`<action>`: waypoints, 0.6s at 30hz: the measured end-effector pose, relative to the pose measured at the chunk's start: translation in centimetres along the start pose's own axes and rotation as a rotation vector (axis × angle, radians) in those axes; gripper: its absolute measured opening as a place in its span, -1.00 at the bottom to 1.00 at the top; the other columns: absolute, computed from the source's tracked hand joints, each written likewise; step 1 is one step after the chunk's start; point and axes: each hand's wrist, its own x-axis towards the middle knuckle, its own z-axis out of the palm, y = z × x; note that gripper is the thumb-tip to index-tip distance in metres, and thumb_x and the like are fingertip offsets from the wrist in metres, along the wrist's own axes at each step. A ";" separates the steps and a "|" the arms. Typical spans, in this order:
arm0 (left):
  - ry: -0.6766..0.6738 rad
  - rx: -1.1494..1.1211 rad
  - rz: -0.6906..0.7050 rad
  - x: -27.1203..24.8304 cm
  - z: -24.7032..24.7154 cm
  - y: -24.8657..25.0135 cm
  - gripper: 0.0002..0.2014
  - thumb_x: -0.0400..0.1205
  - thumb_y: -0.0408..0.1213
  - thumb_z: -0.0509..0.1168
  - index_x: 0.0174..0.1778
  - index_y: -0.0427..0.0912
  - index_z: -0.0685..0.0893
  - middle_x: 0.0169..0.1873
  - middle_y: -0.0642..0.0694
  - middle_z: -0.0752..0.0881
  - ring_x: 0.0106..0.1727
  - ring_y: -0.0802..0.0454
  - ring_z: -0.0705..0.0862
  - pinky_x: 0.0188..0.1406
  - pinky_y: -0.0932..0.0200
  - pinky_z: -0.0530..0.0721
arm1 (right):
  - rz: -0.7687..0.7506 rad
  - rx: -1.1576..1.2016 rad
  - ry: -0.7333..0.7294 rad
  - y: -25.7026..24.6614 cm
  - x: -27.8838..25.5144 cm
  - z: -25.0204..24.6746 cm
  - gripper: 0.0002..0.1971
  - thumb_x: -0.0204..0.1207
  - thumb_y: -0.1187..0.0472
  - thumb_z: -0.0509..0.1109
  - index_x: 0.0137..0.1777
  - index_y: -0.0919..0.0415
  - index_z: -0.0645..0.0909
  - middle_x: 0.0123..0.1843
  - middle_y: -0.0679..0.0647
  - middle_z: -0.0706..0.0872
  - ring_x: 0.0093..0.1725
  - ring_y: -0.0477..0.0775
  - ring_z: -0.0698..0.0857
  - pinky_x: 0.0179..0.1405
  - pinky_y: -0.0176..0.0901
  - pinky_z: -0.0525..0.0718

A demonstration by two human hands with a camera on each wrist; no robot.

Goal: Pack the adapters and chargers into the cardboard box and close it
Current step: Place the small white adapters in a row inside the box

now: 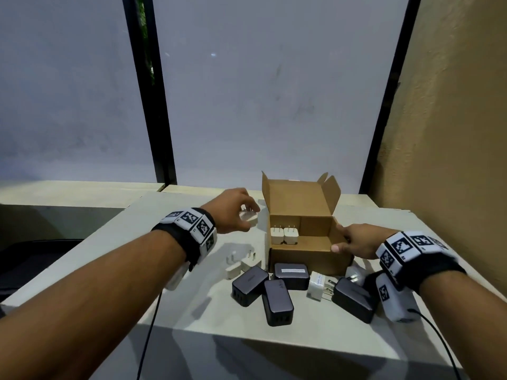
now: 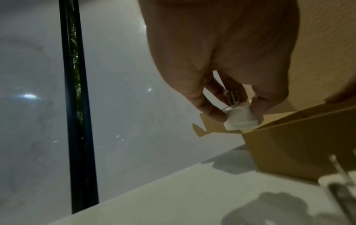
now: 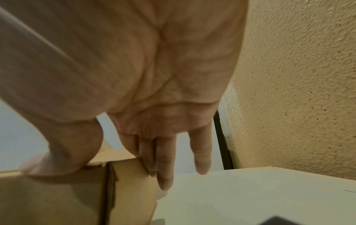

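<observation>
An open cardboard box [image 1: 310, 257] stands mid-table with its lid up; two white adapters [image 1: 284, 235] stand inside at its left, prongs up. My left hand [image 1: 250, 221] hovers just left of the box and pinches a white adapter [image 2: 240, 119] whose prongs point toward the palm. My right hand [image 1: 341, 241] grips the box's right front corner, thumb over the rim and fingers [image 3: 163, 172] down the outer side wall. In front of the box lie several black chargers [image 1: 277, 301] and several white adapters [image 1: 233, 266].
The pale table [image 1: 192, 311] ends close in front of me and on the left. A textured tan wall [image 1: 452, 133] stands close on the right, frosted window panes behind the box. Thin black cables hang from both wrists.
</observation>
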 end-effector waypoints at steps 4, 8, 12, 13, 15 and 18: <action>-0.004 -0.011 0.084 1.6 0.3 2.9 -0.58 0.46 -0.12 0.51 0.24 -0.08 0.71 0.01 0.02 0.52 -0.04 0.10 0.58 0.00 0.27 0.63 | -0.012 0.003 0.011 0.4 0.1 0.1 -0.36 0.62 -0.20 0.17 0.58 0.16 0.28 0.43 0.15 0.59 0.38 0.17 0.57 0.37 -0.02 0.48; -0.048 -0.002 0.103 2.9 1.7 5.0 -0.59 0.47 -0.07 0.50 0.23 -0.06 0.70 0.08 0.05 0.47 0.00 0.14 0.51 -0.02 0.33 0.53 | -0.027 0.004 0.019 0.5 -0.2 0.3 -0.35 0.63 -0.20 0.14 0.60 0.15 0.23 0.48 0.15 0.54 0.42 0.18 0.53 0.39 -0.01 0.44; -0.110 0.033 0.110 4.3 3.1 6.6 -0.61 0.49 -0.13 0.49 0.23 -0.10 0.69 0.15 -0.05 0.62 0.02 0.10 0.55 0.00 0.25 0.61 | -0.035 0.004 0.035 0.7 -0.3 0.5 -0.34 0.62 -0.21 0.14 0.61 0.16 0.22 0.49 0.16 0.54 0.43 0.19 0.53 0.40 0.00 0.44; -0.119 0.043 0.111 4.7 3.3 6.9 -0.61 0.50 -0.15 0.49 0.23 -0.11 0.69 0.14 -0.06 0.65 0.03 0.09 0.57 0.02 0.23 0.63 | -0.039 0.002 0.039 0.7 -0.2 0.5 -0.33 0.62 -0.22 0.14 0.61 0.17 0.21 0.49 0.15 0.54 0.43 0.19 0.54 0.39 0.00 0.44; -0.130 0.069 0.107 5.4 3.7 7.6 -0.63 0.50 -0.21 0.49 0.22 -0.12 0.68 0.12 -0.07 0.67 0.07 0.06 0.61 0.06 0.21 0.66 | -0.054 -0.008 0.044 0.9 0.0 0.5 -0.33 0.62 -0.23 0.13 0.60 0.17 0.22 0.47 0.16 0.55 0.42 0.19 0.55 0.38 0.00 0.46; -0.151 0.120 0.111 6.6 4.0 8.9 -0.64 0.50 -0.23 0.50 0.22 -0.14 0.69 0.11 -0.09 0.67 0.12 0.00 0.64 0.07 0.22 0.66 | -0.064 -0.027 0.041 0.9 0.1 0.4 -0.34 0.62 -0.23 0.14 0.59 0.18 0.25 0.46 0.15 0.56 0.41 0.18 0.56 0.37 0.00 0.47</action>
